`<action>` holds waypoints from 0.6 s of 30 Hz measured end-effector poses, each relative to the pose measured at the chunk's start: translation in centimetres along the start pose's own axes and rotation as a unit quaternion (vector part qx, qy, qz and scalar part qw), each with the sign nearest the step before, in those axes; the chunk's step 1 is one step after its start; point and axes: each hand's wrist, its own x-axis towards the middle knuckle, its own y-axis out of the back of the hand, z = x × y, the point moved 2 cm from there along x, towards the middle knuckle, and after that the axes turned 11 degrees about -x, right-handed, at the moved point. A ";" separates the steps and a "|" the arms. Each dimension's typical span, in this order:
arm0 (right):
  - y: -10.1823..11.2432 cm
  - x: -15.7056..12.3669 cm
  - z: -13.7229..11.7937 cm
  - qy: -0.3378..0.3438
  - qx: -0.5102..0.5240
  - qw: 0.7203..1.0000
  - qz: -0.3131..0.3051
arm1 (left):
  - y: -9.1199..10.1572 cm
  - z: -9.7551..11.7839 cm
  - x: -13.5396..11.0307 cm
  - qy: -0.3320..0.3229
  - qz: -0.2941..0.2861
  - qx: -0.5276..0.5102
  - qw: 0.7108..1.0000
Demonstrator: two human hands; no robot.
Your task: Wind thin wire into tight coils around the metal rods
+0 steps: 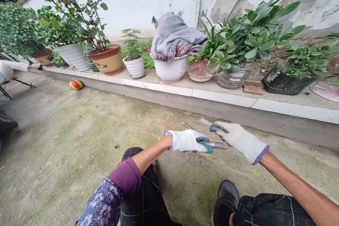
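Both my hands wear white work gloves with green palms. My left hand [188,141] is closed round a thin grey metal tool [217,145] whose end sticks out to the right. My right hand [237,137] sits just beyond that end, fingers curled loosely over it; whether it grips the tool is unclear. A slim rod [186,125] pokes out behind the left glove. Both hands hover above mossy concrete ground, over my knees.
A low tiled ledge [225,97] carries several potted plants, among them a white pot [171,69] draped with grey cloth [176,35] and a small brush [253,88]. A striped ball [75,84] lies at the left. My shoe [225,197] rests below.
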 end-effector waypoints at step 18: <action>-1.2 0.4 -1.4 0.037 -0.048 0.996 -0.070 | 0.7 -1.8 1.5 0.038 -0.134 0.108 0.984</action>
